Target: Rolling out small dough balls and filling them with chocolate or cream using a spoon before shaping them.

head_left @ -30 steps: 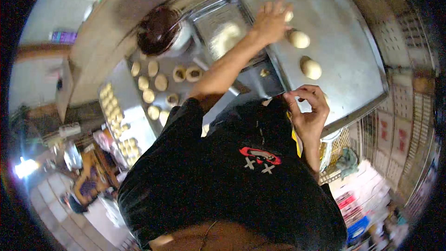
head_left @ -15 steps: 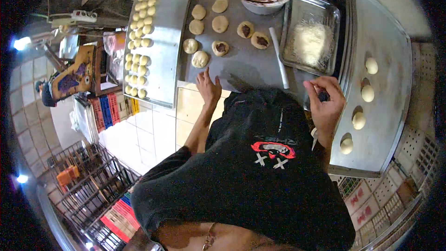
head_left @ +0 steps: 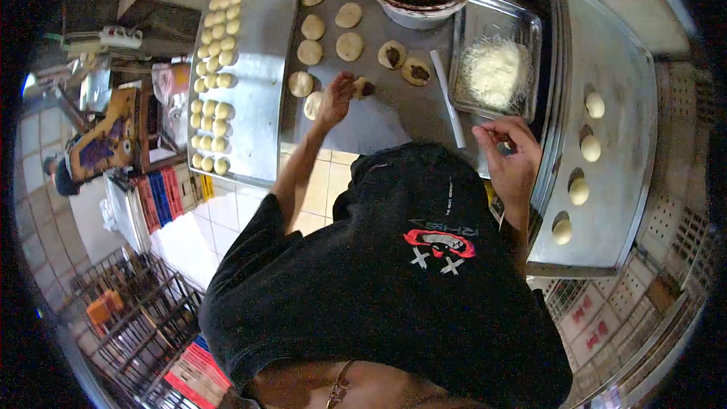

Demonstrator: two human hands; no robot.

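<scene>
My left hand [head_left: 335,103] is over the dark tray, its fingers closed at the edge of a dough round with chocolate filling [head_left: 366,88], which it partly hides. Flat dough rounds [head_left: 349,46] lie around it, and two more with a dark filling [head_left: 416,71] sit to the right. Beside the glass dish, my right hand [head_left: 512,153] is raised with thumb and fingers curled together; whether anything is in them is hidden. A white rolling pin [head_left: 448,98] lies left of that hand.
A tub of chocolate spread [head_left: 421,14] stands at the back. Grated cheese [head_left: 496,74] fills the glass dish [head_left: 463,79]. The left metal tray [head_left: 261,106] carries rows of small dough balls [head_left: 219,110]. Several bigger dough balls [head_left: 591,148] sit on the right tray [head_left: 621,98].
My left hand has moved forward and right from the tray's near edge onto the filled dough round, which has shifted right. The right hand keeps its curled pose. The whole view has shifted slightly.
</scene>
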